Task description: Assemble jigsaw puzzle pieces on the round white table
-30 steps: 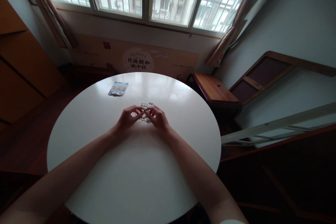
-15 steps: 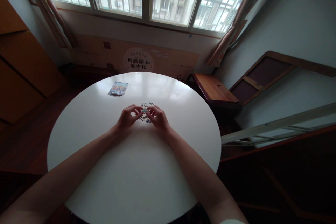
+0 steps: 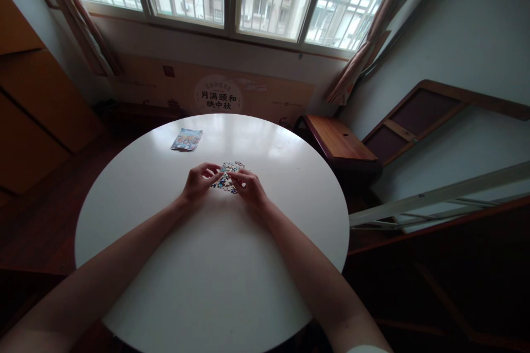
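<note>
A small heap of jigsaw puzzle pieces [image 3: 226, 184] lies on the round white table [image 3: 207, 270], between and just beyond my hands. My left hand [image 3: 200, 182] is at the heap's left side, thumb and forefinger pinched on what looks like a small bluish puzzle piece [image 3: 222, 170]. Opposite it, at the right side of the heap, my right hand [image 3: 249, 185] has its fingertips pressed together. Whatever those right fingers hold, if anything, is too small to make out. The fingertips of both hands nearly meet over the pieces, which they partly cover.
A colourful printed packet [image 3: 187, 139] lies on the table, beyond my left hand. A wooden-topped bench [image 3: 342, 138] stands past the table's right edge. Behind the table are a printed banner [image 3: 256, 85] and barred windows.
My hands have drawn slightly apart, and the light piece held between their fingertips no longer shows there. More of the heap is visible. The packet has not moved.
</note>
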A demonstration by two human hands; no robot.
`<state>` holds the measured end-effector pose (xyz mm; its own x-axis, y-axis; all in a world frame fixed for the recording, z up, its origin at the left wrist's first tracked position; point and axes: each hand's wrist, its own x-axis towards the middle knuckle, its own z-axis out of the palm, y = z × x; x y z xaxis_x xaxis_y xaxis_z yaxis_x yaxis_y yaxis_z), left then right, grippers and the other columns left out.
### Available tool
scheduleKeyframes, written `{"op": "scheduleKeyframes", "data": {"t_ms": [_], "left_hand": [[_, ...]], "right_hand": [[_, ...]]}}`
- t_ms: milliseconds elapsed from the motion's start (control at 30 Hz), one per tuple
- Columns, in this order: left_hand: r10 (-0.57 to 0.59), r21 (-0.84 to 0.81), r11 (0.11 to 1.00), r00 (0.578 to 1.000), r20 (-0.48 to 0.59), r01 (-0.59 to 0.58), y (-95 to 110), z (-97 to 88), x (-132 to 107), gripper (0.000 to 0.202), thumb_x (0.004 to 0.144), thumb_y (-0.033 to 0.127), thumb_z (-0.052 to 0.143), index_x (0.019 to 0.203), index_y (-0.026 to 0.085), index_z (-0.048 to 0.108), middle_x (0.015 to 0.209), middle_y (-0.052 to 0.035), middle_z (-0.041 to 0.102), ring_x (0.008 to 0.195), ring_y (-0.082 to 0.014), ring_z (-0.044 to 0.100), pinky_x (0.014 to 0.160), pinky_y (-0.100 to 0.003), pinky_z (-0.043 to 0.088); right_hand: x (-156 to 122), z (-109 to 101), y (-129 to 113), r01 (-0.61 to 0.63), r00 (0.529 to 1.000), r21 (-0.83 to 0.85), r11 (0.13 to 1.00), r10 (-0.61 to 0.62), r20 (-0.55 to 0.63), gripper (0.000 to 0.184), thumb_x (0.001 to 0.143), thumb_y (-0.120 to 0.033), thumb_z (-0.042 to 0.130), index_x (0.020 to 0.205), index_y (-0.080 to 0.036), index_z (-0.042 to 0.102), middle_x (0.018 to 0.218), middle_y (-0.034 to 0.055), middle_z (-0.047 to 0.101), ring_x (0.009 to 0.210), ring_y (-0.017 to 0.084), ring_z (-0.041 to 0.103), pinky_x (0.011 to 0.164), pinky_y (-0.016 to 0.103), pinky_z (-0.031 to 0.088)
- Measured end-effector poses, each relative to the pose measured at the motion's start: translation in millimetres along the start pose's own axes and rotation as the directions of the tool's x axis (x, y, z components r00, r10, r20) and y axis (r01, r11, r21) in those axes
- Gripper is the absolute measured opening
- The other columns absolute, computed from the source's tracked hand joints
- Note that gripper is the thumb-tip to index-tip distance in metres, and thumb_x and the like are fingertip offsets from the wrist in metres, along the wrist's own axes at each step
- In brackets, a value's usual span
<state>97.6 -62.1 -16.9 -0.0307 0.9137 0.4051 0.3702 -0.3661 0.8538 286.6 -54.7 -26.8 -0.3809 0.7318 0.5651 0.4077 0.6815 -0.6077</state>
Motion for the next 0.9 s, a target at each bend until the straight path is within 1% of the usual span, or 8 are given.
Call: {"op": "scheduleKeyframes", "data": {"t_ms": [167,367,500,700,900], "left_hand": [[0.01,-0.011,1.0,1.0,-0.001,-0.01,1.8,0.6,-0.5,0.034,0.07,0.044,0.072,0.084,0.014,0.069,0.069,-0.0039,0.066,0.057,-0.0129,0.059,0.052,-0.023,0.049],[-0.027,-0.033,0.999,0.999,-0.021,0.026,2.2,-0.5,0.7,0.037,0.068,0.047,0.073,0.085,0.014,0.07,0.066,-0.0038,0.066,0.055,-0.0129,0.059,0.049,-0.022,0.047],[-0.053,-0.068,0.996,0.999,-0.011,0.052,-0.8,-0.8,1.6,0.039,0.067,0.047,0.073,0.085,0.013,0.071,0.066,-0.0038,0.066,0.054,-0.0127,0.059,0.048,-0.021,0.046],[-0.035,-0.064,0.997,0.999,-0.002,0.034,-0.4,0.1,1.0,0.037,0.068,0.047,0.073,0.085,0.014,0.07,0.064,-0.0028,0.065,0.052,-0.0121,0.058,0.047,-0.021,0.046],[-0.016,-0.06,0.998,1.0,-0.007,0.015,-0.4,0.3,1.1,0.037,0.068,0.047,0.072,0.085,0.014,0.07,0.063,-0.0028,0.065,0.052,-0.0123,0.058,0.047,-0.021,0.046]], "right_hand": [[-0.1,-1.2,-1.2,0.013,1.0,0.003,1.0,-0.013,-0.002,0.028,0.089,-0.021,0.052,0.113,-0.022,0.068,0.075,0.0012,0.059,0.063,0.01,0.052,0.063,0.021,0.043],[-0.9,-1.2,0.2,0.019,1.0,0.007,1.0,-0.019,0.0,0.031,0.092,-0.025,0.048,0.119,-0.022,0.064,0.078,0.002,0.06,0.065,0.01,0.053,0.064,0.022,0.043],[-0.5,-1.4,0.2,0.026,1.0,-0.001,1.0,-0.026,0.014,0.031,0.092,-0.025,0.048,0.12,-0.022,0.063,0.078,0.0021,0.06,0.065,0.01,0.052,0.064,0.022,0.043],[0.1,-3.0,-2.4,0.025,0.999,-0.022,0.999,-0.024,0.044,0.031,0.092,-0.025,0.049,0.12,-0.025,0.063,0.076,0.0012,0.06,0.063,0.01,0.051,0.063,0.021,0.041],[0.6,-3.8,-3.5,0.024,0.998,-0.026,0.999,-0.022,0.05,0.031,0.092,-0.026,0.049,0.119,-0.025,0.064,0.076,0.0018,0.061,0.064,0.011,0.051,0.063,0.022,0.042]]}}
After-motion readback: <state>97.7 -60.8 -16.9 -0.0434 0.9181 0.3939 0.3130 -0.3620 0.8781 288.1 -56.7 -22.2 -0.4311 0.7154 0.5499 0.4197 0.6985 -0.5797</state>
